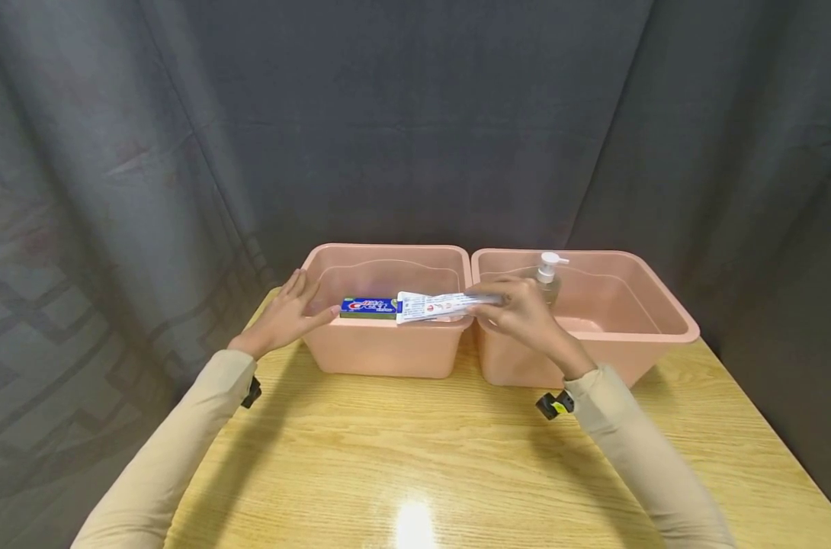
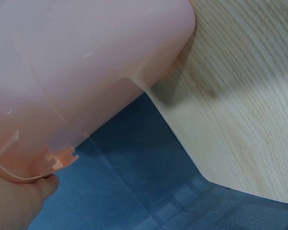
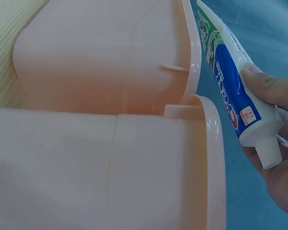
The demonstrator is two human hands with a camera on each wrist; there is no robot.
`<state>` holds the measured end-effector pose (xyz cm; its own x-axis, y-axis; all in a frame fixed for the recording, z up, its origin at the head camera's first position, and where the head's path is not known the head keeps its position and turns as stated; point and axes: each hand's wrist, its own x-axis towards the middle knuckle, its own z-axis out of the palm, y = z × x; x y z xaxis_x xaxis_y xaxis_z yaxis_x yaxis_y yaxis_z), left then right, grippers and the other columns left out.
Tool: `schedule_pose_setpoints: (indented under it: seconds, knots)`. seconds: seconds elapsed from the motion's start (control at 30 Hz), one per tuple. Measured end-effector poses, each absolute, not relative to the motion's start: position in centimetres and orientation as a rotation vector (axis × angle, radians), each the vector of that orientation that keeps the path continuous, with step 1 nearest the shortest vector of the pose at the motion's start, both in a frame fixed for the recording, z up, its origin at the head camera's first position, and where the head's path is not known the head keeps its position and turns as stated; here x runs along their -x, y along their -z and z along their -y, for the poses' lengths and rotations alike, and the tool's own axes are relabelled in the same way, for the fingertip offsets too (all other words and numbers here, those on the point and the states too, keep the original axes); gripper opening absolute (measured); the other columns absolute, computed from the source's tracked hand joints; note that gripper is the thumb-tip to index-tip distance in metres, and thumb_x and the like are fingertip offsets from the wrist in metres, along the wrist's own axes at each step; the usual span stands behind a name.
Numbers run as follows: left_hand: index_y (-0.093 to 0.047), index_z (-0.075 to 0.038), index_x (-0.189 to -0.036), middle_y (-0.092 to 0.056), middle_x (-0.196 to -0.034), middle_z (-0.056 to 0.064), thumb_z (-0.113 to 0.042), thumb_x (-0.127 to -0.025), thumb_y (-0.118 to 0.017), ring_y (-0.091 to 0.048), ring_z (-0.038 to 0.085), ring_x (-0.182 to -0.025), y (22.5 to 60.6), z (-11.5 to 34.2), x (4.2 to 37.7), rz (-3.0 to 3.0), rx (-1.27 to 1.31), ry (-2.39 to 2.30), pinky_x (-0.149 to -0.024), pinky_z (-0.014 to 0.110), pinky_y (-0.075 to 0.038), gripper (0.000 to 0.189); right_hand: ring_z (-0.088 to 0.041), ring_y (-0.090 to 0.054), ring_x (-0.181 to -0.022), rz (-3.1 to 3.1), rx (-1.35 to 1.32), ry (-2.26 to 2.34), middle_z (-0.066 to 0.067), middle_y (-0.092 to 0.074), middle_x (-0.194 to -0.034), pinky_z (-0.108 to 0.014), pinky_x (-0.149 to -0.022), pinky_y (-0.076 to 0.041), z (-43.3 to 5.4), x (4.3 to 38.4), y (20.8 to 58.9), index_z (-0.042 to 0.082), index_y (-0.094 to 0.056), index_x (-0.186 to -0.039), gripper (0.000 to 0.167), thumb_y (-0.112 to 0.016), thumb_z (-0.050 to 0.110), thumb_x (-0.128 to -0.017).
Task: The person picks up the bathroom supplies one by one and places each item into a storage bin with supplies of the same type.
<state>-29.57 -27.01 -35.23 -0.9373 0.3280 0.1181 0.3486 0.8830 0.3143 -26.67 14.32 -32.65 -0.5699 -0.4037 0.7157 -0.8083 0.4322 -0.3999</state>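
Observation:
My right hand (image 1: pixel 518 309) pinches a toothpaste tube (image 1: pixel 432 306) between thumb and fingers, holding it flat above the front rim of the left pink bin (image 1: pixel 381 347). In the right wrist view the tube (image 3: pixel 230 86) shows its blue and green label, with the white cap towards my palm. A thin whitish piece (image 3: pixel 284 142) shows behind it, mostly hidden. My left hand (image 1: pixel 285 314) rests at the left rim of that bin, fingers spread and the thumb extended towards a blue toothpaste box (image 1: pixel 367 307) inside. The left wrist view shows part of this hand (image 2: pixel 19 201) against the rim.
A second pink bin (image 1: pixel 635 324) stands close against the left one, with a white-topped pump bottle (image 1: pixel 547 278) in it. Both bins stand on a wooden table (image 1: pixel 388 442). Grey curtains (image 1: pixel 415 130) hang behind and at the sides.

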Motion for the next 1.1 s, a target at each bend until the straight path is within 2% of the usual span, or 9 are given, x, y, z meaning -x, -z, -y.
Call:
schedule_pose_setpoints:
  seconds: [0.27,0.6,0.8,0.93,1.1]
  knots:
    - [-0.016,-0.005,-0.157,0.004,-0.161,0.026,-0.069,-0.094,-0.044,0.009,0.035,-0.149,35.1,27.0,29.5,3.000,0.532,0.520,-0.112,0.066,-0.011,0.094,-0.014,-0.055,-0.065,2.196,-0.968,-0.984,-0.007,-0.074,-0.091,-0.021,-0.052,-0.040,-13.7,26.9,32.7,0.001,-0.078,-0.100,0.025,-0.084,0.001,-0.076]
    - [-0.017,-0.004,-0.157,0.004,-0.161,0.026,-0.069,-0.094,-0.043,0.008,0.036,-0.149,35.0,26.9,29.4,3.002,0.527,0.517,-0.112,0.067,-0.011,0.094,-0.021,-0.067,-0.083,2.236,-0.961,-0.993,-0.011,-0.074,-0.095,-0.035,-0.068,-0.052,-12.3,27.4,32.5,0.001,-0.078,-0.100,0.025,-0.084,0.002,-0.076]
    - [-0.018,-0.004,-0.157,0.004,-0.162,0.025,-0.070,-0.094,-0.043,0.009,0.035,-0.149,35.1,26.9,29.4,3.006,0.521,0.517,-0.112,0.066,-0.009,0.095,-0.017,-0.065,-0.082,2.263,-0.948,-1.052,-0.009,-0.074,-0.095,-0.033,-0.069,-0.052,-11.6,27.7,32.4,0.001,-0.078,-0.102,0.026,-0.083,0.003,-0.077]
    - [-0.019,-0.003,-0.157,0.004,-0.161,0.025,-0.070,-0.094,-0.042,0.009,0.035,-0.149,35.1,26.8,29.4,3.011,0.517,0.520,-0.112,0.067,-0.008,0.095,-0.017,-0.066,-0.087,2.281,-0.943,-1.095,-0.009,-0.074,-0.098,-0.031,-0.071,-0.054,-11.2,27.9,32.5,0.001,-0.077,-0.103,0.025,-0.083,0.004,-0.079]
    - [-0.019,-0.003,-0.157,0.004,-0.161,0.025,-0.069,-0.094,-0.043,0.010,0.034,-0.149,35.2,26.8,29.4,3.008,0.518,0.530,-0.112,0.067,-0.007,0.094,-0.018,-0.065,-0.083,2.285,-0.921,-1.119,-0.010,-0.074,-0.095,-0.028,-0.067,-0.052,-10.6,28.2,32.7,0.001,-0.078,-0.101,0.025,-0.082,0.001,-0.077]
